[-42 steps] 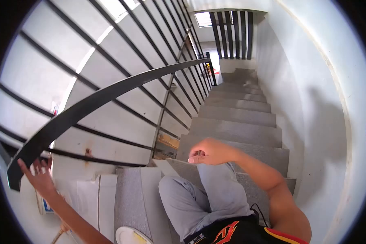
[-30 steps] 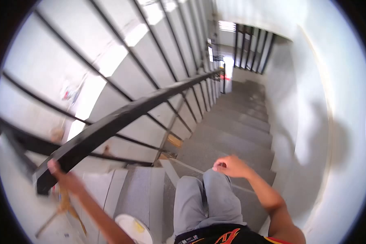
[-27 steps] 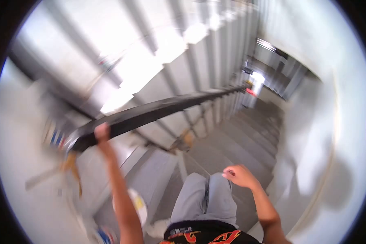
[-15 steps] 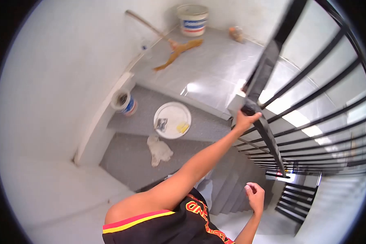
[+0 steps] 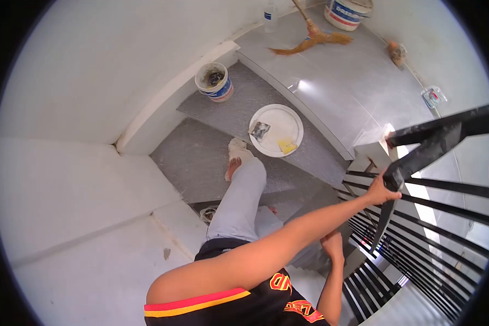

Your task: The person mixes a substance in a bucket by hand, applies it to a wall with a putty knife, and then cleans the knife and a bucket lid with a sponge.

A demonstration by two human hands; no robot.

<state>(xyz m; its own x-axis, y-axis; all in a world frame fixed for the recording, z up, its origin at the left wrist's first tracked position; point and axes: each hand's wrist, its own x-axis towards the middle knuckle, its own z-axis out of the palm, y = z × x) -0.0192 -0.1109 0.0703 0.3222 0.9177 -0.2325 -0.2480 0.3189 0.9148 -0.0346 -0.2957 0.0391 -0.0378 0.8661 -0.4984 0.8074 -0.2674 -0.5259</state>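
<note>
1. White walls bend around gray steps and a shiny gray floor in the head view.
2. Left hand is wrapped tight around the black rail, at its corner. The rail is on the right side, with thin black bars below it.
3. Right hand is curled up in a loose fist, just past the left arm. You cannot tell if something is inside it.
4. One bare foot is on a step, touching a pale cloth.
5. Next step up, there is a round white lid with a gray piece and a yellow piece on it. A small bucket stands near the wall.
6. Up on the shiny floor are a clear bottle, a straw broom and a bigger bucket.
</note>
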